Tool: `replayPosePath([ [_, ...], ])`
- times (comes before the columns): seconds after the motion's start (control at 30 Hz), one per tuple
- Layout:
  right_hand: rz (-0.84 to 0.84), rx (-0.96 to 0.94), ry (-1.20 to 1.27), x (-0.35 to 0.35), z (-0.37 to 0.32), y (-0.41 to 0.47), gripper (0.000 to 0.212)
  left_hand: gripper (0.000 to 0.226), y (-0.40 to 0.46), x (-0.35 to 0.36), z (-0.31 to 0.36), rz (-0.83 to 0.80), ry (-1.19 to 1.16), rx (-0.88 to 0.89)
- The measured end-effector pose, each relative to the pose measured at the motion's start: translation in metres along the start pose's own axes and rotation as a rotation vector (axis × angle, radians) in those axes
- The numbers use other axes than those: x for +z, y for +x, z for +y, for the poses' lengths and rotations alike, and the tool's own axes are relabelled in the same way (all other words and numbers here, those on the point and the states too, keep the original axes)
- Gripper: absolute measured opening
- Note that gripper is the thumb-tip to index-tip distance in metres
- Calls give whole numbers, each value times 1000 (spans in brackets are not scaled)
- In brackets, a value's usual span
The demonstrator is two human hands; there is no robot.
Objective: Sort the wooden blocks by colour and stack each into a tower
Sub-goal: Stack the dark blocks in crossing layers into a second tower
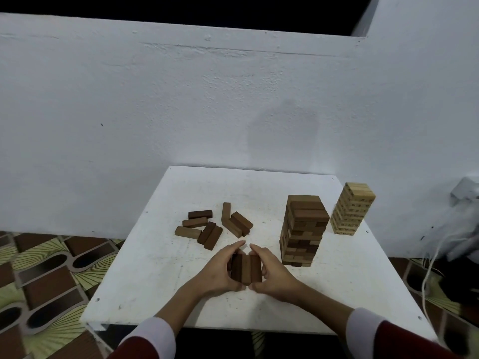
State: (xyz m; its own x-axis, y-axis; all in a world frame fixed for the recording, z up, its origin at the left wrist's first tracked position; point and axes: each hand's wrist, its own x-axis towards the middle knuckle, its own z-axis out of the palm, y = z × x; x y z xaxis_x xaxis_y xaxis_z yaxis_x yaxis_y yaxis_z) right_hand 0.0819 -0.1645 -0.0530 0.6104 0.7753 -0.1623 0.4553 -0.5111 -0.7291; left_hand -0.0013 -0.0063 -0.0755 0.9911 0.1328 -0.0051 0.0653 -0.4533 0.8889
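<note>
Three dark blocks side by side, clasped between left hand and right hand.
Cupped around both ends on the white table; beyond them, loose dark blocks; right of those, brown tower, then pale tower.

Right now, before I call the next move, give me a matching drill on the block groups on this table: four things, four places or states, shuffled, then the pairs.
Things:
1. pale tower
2. brown tower
3. loose brown blocks
4. row of three brown blocks

Places or states:
A. scattered flat on the white table, left of centre
B. cupped between the left hand and the right hand
C. standing at the far right corner
D. standing beside the pale one, nearer the hands

Pairs: 1-C, 2-D, 3-A, 4-B
</note>
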Motion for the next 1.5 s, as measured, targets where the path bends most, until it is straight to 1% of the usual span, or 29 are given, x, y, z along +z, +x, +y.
replayPosePath([
  [0.2,-6,3,8,1,1,0,87,94,-1,1,2,7,3,-15],
  [0.47,-8,6,-8,3,2,3,83,96,-2,-1,5,-27,10,-41],
  [0.7,-26,4,-42,1,2,4,87,98,-2,-2,5,-10,-10,-55],
  [0.8,-15,-5,-85,0,-6,3,84,97,-3,-5,10,-8,15,-43],
  [0.87,20,-36,-113,-5,-15,2,79,97,-3,-13,19,4,16,-26],
  [1.0,117,-161,-113,-29,-46,2,76,98,3,-43,50,51,23,47],
  [1.17,194,-265,-208,-77,-83,0,79,100,18,-74,95,109,74,133],
  [1.3,243,-254,-230,-117,-90,-7,80,101,39,-71,120,125,93,209],
  [1.5,253,-172,-214,-162,-64,-26,78,99,75,-33,146,82,84,271],
])
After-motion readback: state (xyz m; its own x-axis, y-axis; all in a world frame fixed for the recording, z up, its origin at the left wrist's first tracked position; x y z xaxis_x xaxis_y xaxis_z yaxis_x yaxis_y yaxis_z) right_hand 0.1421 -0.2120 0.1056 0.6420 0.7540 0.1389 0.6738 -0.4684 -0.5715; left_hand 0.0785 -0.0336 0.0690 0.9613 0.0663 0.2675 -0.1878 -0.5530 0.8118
